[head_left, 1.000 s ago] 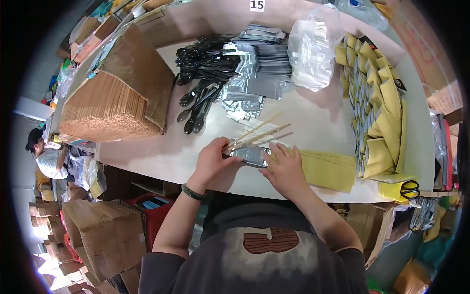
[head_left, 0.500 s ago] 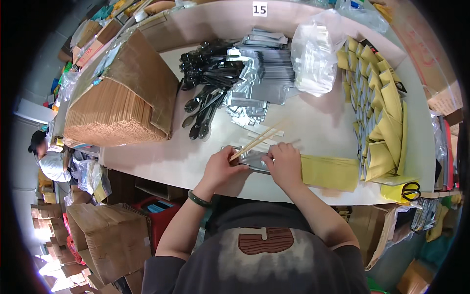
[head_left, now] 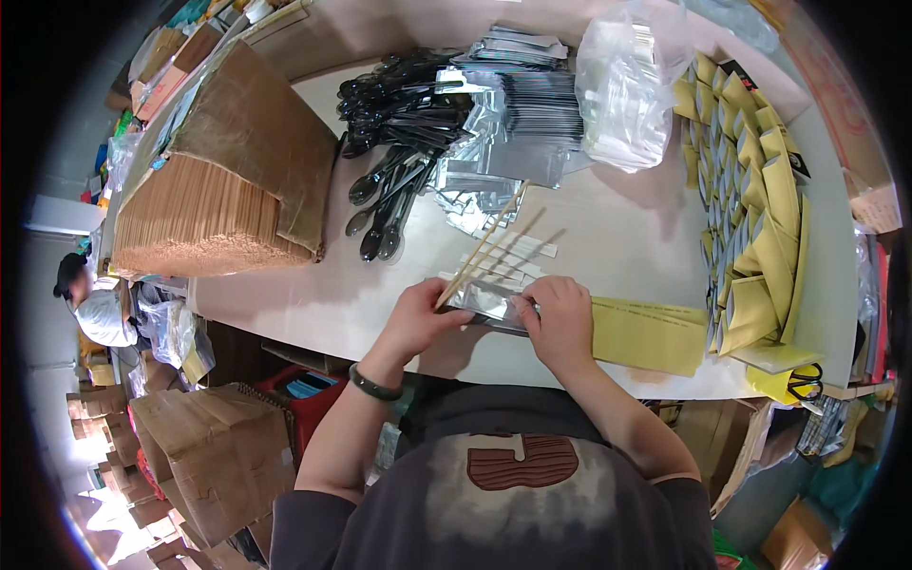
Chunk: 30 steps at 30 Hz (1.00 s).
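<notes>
My left hand (head_left: 416,321) is closed around the lower ends of a pair of wooden chopsticks (head_left: 490,239), which slant up and to the right, their far ends spread apart. Between my hands lies a flat silvery packet (head_left: 489,302) near the front edge of the table. My right hand (head_left: 560,318) pinches the packet's right end between thumb and bent fingers. Just beyond the packet are several narrow white paper strips (head_left: 521,249). Flat yellow paper sleeves (head_left: 654,340) lie to the right of my right hand.
A carton (head_left: 261,128) packed with thin wooden sticks stands at left. Behind are black plastic spoons (head_left: 404,114), stacked silvery packets (head_left: 540,104) and a clear bag (head_left: 627,95) of white packets. Filled yellow sleeves (head_left: 750,218) stand at right, near black-handled scissors (head_left: 807,382).
The chopsticks' far ends have spread apart and point more steeply away from me. My left hand has shifted slightly left; my right hand stays at the packet's right end.
</notes>
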### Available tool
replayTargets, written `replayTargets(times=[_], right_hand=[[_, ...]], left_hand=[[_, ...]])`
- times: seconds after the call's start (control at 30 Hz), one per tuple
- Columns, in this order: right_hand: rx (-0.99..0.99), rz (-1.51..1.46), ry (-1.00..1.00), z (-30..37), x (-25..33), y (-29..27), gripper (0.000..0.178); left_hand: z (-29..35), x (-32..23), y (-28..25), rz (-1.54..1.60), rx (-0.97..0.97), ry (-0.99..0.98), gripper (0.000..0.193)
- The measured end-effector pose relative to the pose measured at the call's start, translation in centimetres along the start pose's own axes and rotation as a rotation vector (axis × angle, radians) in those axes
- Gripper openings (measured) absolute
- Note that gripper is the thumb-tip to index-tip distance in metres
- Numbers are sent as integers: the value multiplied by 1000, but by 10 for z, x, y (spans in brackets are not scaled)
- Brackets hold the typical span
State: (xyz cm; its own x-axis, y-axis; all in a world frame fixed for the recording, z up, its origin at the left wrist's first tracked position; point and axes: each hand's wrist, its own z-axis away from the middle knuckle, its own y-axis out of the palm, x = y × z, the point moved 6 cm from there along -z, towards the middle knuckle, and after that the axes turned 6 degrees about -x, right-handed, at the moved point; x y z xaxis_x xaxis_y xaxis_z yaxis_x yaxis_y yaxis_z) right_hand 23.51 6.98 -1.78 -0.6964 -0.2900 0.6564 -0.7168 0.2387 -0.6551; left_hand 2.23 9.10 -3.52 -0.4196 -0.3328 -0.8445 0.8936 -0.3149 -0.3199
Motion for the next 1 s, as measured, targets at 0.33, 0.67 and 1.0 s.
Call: replayTargets(times=[0.33,0.67,1.0], right_hand=[[-46,-196,62,-2,-16,-6,12],[298,34,-245,28,-9,-26,33],[376,197,-331,23,30,10,65]], left_hand=[[55,7,-91,397,-275,-98,19],[4,-26,10,-192,-259,229,21],[19,19,-77,101,-276,121,21]])
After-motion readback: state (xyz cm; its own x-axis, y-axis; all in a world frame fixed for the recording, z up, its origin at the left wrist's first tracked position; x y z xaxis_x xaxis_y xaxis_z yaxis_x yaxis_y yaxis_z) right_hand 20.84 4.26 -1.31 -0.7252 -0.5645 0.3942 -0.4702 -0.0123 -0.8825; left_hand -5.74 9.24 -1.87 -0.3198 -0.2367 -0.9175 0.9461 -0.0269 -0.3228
